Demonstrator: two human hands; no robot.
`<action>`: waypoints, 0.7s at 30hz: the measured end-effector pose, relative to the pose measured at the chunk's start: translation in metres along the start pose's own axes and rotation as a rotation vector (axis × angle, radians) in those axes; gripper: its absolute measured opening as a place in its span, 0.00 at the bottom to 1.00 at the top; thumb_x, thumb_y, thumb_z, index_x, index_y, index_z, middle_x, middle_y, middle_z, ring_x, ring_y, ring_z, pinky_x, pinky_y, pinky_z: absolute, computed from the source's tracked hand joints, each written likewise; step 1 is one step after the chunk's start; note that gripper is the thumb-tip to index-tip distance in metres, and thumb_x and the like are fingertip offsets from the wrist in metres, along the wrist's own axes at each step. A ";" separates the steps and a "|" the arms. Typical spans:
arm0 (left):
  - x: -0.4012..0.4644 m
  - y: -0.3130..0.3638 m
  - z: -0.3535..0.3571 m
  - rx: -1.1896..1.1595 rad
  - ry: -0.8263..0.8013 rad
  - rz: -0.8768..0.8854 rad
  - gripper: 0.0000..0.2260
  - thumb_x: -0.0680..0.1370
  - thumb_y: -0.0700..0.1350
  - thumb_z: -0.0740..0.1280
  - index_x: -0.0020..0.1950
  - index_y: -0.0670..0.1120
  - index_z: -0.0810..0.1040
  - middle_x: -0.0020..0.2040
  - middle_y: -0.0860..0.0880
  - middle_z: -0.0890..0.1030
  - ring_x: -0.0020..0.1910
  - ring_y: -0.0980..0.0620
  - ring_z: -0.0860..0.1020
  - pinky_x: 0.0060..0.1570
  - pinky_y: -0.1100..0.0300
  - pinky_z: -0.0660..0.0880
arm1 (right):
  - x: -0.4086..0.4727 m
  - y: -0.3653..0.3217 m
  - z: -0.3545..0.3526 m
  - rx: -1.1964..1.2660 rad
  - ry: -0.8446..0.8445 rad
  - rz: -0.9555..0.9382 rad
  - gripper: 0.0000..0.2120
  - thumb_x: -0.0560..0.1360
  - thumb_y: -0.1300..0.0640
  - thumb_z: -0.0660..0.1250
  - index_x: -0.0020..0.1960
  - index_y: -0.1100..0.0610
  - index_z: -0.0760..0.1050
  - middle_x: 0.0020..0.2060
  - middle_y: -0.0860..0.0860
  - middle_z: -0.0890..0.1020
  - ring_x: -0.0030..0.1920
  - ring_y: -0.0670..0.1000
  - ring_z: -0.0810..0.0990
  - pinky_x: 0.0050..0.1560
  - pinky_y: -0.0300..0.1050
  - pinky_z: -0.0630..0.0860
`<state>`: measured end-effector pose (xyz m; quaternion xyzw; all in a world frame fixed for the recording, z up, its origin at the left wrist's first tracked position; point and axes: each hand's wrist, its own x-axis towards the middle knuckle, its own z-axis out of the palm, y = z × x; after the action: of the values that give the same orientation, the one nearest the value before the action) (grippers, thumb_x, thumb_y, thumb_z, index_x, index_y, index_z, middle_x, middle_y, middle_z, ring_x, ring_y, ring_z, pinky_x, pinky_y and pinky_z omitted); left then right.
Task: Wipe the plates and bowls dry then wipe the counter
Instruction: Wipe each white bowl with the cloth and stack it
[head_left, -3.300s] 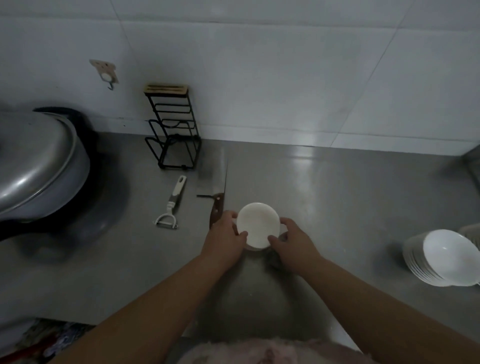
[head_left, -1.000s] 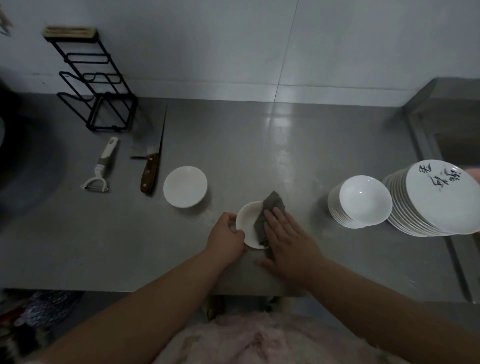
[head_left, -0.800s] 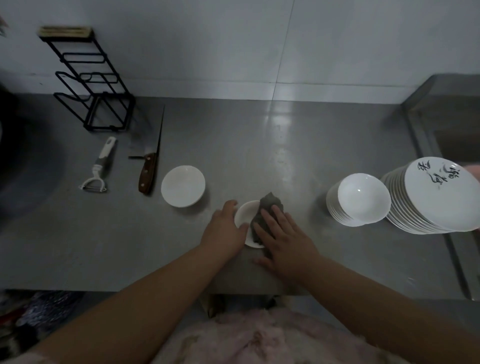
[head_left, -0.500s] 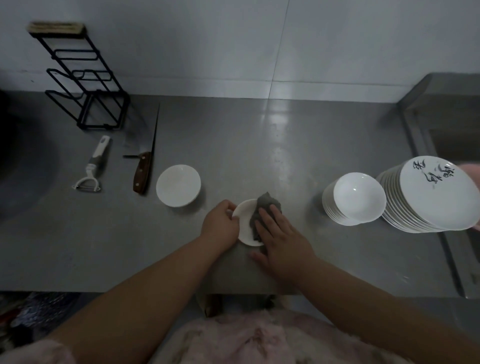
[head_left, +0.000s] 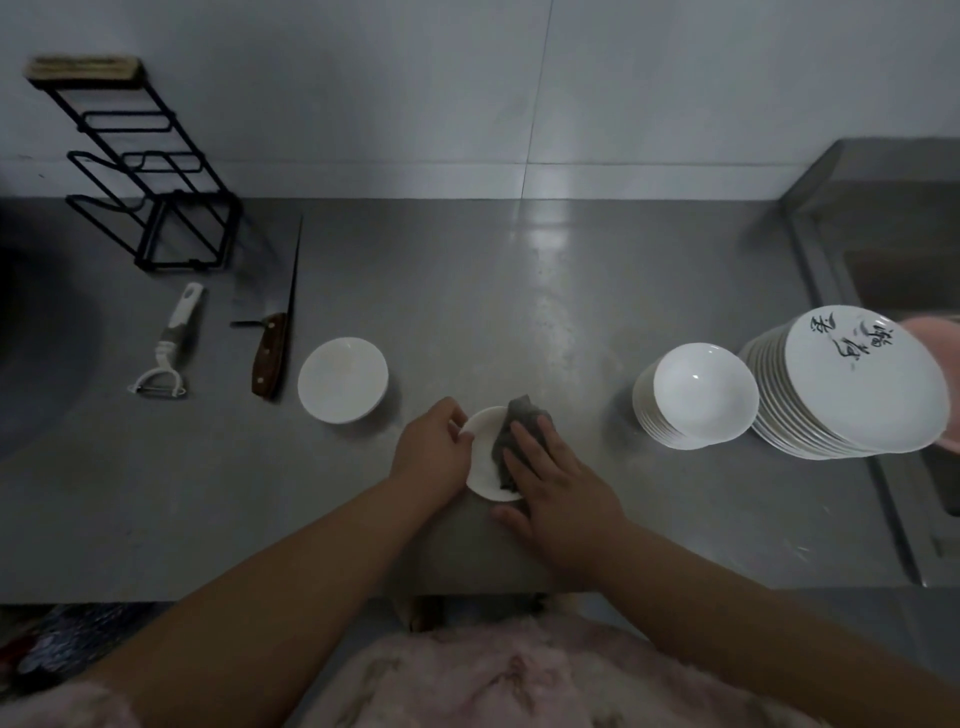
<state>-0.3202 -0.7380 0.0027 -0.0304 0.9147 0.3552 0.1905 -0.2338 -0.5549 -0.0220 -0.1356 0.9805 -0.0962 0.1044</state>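
A small white dish (head_left: 483, 457) sits on the steel counter (head_left: 519, 312) near its front edge. My left hand (head_left: 431, 452) grips the dish's left rim with curled fingers. My right hand (head_left: 556, 483) lies flat, fingers straight, pressing a grey cloth (head_left: 511, 436) into the dish. One white bowl (head_left: 343, 379) stands alone to the left. At the right stands a stack of white bowls (head_left: 696, 397) and beside it a stack of plates (head_left: 852, 384) with black writing on the top one.
A knife (head_left: 272, 338) and a peeler (head_left: 169, 348) lie left of the lone bowl, with a black wire rack (head_left: 150, 176) behind them by the tiled wall. A sink (head_left: 904, 291) lies at the far right. A dark round pot edge shows at the far left.
Since 3.3 s ago the first bowl was set down at the left and a second small dish taken. In the last second my right hand rubs the cloth over the dish with small shifts.
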 end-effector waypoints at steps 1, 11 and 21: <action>-0.004 -0.001 0.005 -0.031 0.009 -0.070 0.03 0.77 0.45 0.68 0.47 0.49 0.74 0.40 0.51 0.79 0.43 0.47 0.78 0.42 0.58 0.70 | -0.001 -0.002 0.000 0.021 0.008 0.026 0.39 0.80 0.29 0.50 0.78 0.57 0.69 0.82 0.55 0.60 0.83 0.59 0.48 0.78 0.60 0.62; 0.000 0.005 -0.001 0.096 -0.071 0.083 0.17 0.76 0.46 0.70 0.65 0.51 0.75 0.53 0.48 0.82 0.54 0.45 0.80 0.51 0.57 0.73 | -0.002 0.009 -0.001 -0.029 -0.052 -0.052 0.39 0.81 0.29 0.49 0.79 0.56 0.67 0.82 0.56 0.57 0.83 0.61 0.43 0.79 0.60 0.58; -0.014 0.013 0.030 -0.180 -0.326 -0.498 0.15 0.77 0.39 0.66 0.63 0.35 0.76 0.56 0.36 0.83 0.50 0.40 0.83 0.48 0.49 0.83 | -0.005 0.004 -0.001 0.031 0.011 0.035 0.42 0.81 0.27 0.42 0.78 0.56 0.69 0.82 0.54 0.58 0.83 0.59 0.46 0.78 0.59 0.62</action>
<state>-0.2997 -0.7096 -0.0042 -0.2130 0.8015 0.3773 0.4122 -0.2307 -0.5498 -0.0208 -0.1164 0.9817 -0.1105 0.1026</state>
